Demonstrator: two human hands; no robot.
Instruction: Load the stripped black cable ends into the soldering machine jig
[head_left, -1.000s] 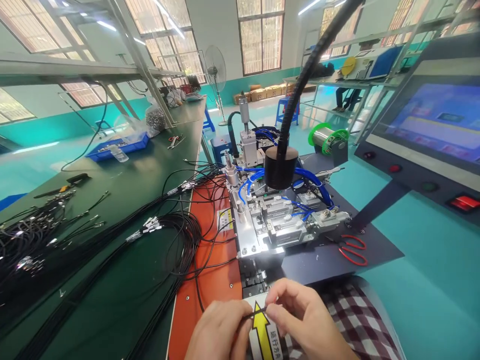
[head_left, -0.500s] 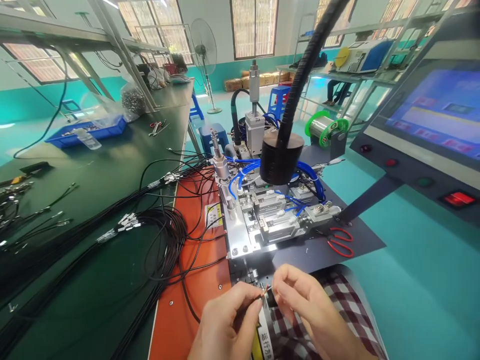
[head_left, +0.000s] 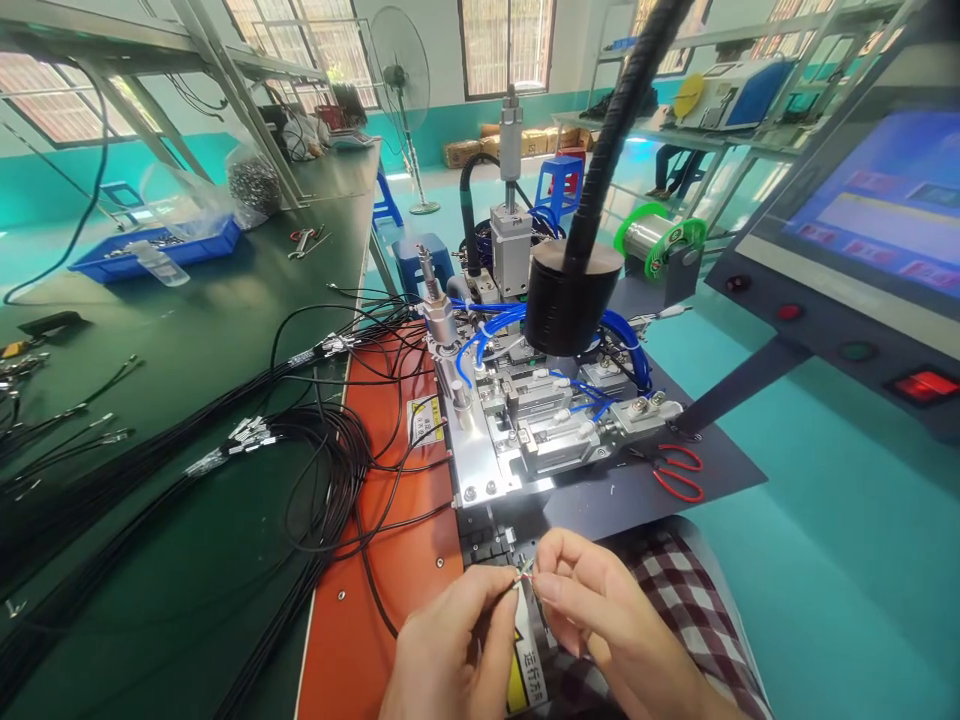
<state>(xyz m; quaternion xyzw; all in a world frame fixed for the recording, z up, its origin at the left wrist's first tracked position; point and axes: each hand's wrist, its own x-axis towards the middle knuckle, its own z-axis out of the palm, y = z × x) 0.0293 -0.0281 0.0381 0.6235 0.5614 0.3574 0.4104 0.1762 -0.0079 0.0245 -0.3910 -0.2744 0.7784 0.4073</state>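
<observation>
My left hand (head_left: pixel 450 650) pinches the end of a thin black cable (head_left: pixel 373 590) whose stripped tip with red and white strands (head_left: pixel 517 580) sticks out between thumb and forefinger. My right hand (head_left: pixel 600 615) is closed in a pinch on that same tip, fingertips touching the strands. Both hands hover low over the front edge of the orange plate (head_left: pixel 382 560) and a yellow arrow label (head_left: pixel 517 680), just in front of the metal fixture machine (head_left: pixel 525 420).
Bundles of black cables (head_left: pixel 247 450) with metal ends spread over the green bench (head_left: pixel 187 330) at left. Red scissors (head_left: pixel 675 470) lie right of the machine. A black lamp head (head_left: pixel 570 300), a control panel with screen (head_left: pixel 877 230), a blue tray (head_left: pixel 150 250) and a solder spool (head_left: pixel 660 240) stand around.
The view has swung left and down a little. Both hands rose from the arrow label and now work the cable's stripped tip between the fingertips.
</observation>
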